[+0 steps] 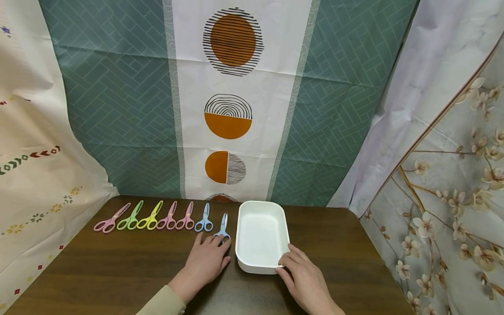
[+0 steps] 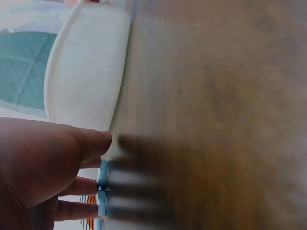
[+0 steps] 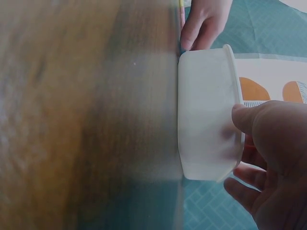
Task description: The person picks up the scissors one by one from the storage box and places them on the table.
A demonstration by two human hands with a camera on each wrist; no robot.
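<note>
Near the middle of the table, blue-handled scissors (image 1: 223, 226) lie with their blades pointing away. My left hand (image 1: 208, 258) reaches over their handles, its fingers stretched out and touching the blue loops (image 2: 102, 184); its thumb stays apart from them. To the right stands a white rectangular container (image 1: 263, 236) with nothing in it. At its near right corner my right hand (image 1: 305, 278) pinches the rim, thumb on the outer wall and fingers over the edge. In the right wrist view the container's wall (image 3: 206, 110) rests on the tabletop.
Left of the blue scissors runs a row of several more: another blue pair (image 1: 204, 223), pink pairs (image 1: 185, 221), a yellow pair (image 1: 149, 221) and a green pair (image 1: 131, 221). Patterned cloth (image 1: 118, 109) hangs behind the dark wooden table (image 1: 118, 271) and along both sides.
</note>
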